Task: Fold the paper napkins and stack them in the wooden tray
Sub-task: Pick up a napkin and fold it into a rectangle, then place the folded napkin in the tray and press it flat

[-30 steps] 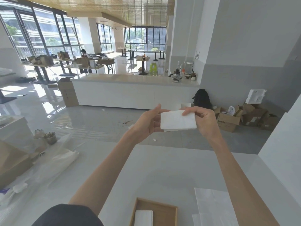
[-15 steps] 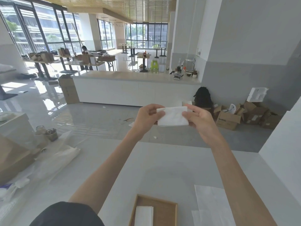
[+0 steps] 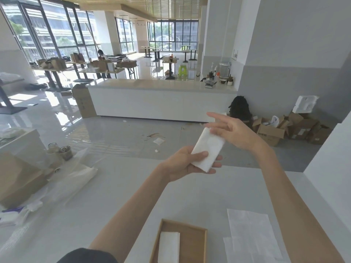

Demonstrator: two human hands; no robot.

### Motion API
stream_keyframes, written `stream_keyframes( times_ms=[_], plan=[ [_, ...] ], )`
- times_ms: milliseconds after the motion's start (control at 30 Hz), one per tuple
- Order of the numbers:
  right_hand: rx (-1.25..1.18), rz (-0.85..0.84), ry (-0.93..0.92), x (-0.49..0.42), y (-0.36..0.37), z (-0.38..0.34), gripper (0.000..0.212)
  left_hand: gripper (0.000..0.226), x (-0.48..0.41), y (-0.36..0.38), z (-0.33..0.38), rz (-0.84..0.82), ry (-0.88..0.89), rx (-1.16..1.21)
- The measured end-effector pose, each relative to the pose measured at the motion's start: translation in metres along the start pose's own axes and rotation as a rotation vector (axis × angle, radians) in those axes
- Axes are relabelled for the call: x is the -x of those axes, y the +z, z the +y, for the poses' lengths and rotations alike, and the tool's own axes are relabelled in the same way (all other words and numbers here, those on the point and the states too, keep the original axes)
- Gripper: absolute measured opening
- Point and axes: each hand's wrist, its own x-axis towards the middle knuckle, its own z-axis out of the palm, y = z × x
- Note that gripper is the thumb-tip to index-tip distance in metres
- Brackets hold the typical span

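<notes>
The folded napkin (image 3: 207, 149) is up in the air above the tabletop (image 3: 190, 198), slanting between both hands. The left hand (image 3: 187, 165) pinches its lower end, thumb on top and fingers underneath. The right hand (image 3: 233, 131) is spread wide, straight fingers blurred, resting against the upper end. The napkin is a soft white rectangle, lightly embossed. Close below, a shallow wooden tray (image 3: 193, 242) with thin raised edges holds a second folded napkin (image 3: 169, 247) along its left side. Thin flat napkin sheets (image 3: 250, 238) lie right of the tray on the glossy white surface.
</notes>
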Motion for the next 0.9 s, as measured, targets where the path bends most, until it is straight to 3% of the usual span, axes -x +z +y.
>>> stream_keyframes(
  times_ms=[133,167,267,367,433,533,600,767,900],
  plan=[
    [0.262,-0.029,-0.128,0.013,0.016,0.014,0.099,0.035,0.005,0.025,-0.027,0.17,0.192,0.349],
    [0.259,-0.036,-0.126,0.018,0.021,0.02,0.1,0.036,0.007,0.03,-0.03,0.182,0.216,0.386],
    [0.067,-0.079,-0.056,0.038,0.031,0.022,0.069,0.036,0.013,0.045,-0.035,0.157,0.227,0.39],
    [0.03,0.015,-0.007,0.038,0.032,0.024,0.082,0.039,0.016,0.051,-0.04,0.159,0.218,0.372],
    [-0.076,0.058,0.089,0.037,0.038,0.024,0.081,0.041,0.018,0.052,-0.043,0.193,0.209,0.377],
    [-0.358,-0.004,0.199,0.042,0.055,0.038,0.06,0.039,0.024,0.045,-0.047,0.259,0.189,0.354],
    [-0.412,-0.018,0.223,0.046,0.074,0.049,0.04,0.036,0.032,0.036,-0.052,0.321,0.151,0.318],
    [-0.471,0.188,0.288,0.043,0.131,0.075,0.021,0.04,0.05,-0.003,-0.077,0.524,-0.082,-0.024],
    [-0.453,0.213,0.403,0.045,0.177,0.1,0.013,0.022,0.063,-0.048,-0.116,0.659,-0.136,-0.295]
  ],
)
